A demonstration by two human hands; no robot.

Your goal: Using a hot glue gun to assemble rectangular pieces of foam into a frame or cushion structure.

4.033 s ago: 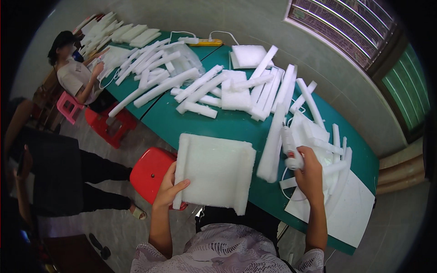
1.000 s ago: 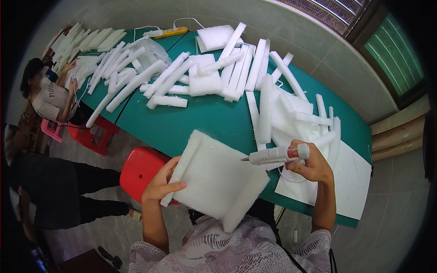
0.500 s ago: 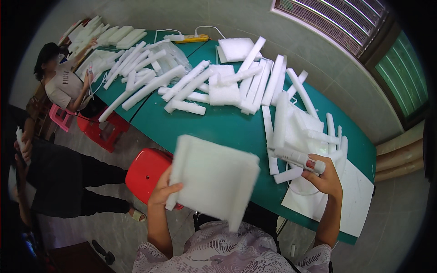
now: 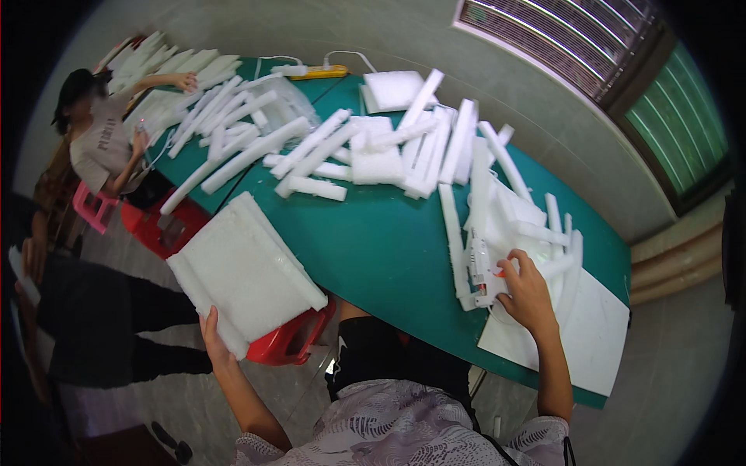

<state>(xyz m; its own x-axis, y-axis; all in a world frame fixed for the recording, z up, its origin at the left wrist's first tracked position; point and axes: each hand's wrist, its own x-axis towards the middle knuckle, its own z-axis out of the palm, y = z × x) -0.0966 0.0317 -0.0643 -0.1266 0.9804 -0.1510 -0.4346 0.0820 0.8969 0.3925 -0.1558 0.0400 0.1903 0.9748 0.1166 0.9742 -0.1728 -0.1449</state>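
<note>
Green table (image 4: 388, 248) under window, strewn with white foam strips (image 4: 311, 147). Left hand (image 4: 214, 342) clamped on foam slab (image 4: 245, 272), held off table's near edge above red stool (image 4: 291, 338). Right hand (image 4: 528, 295) closed around white glue gun (image 4: 482, 272) at table's right end.

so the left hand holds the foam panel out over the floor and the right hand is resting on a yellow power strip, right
Not quite. In the head view the right hand rests on a white glue gun on the green table, not a power strip. The left hand does hold the foam panel.

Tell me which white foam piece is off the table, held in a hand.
The large flat foam panel, gripped by the left hand beside the green table; all other foam pieces lie on it.
</note>
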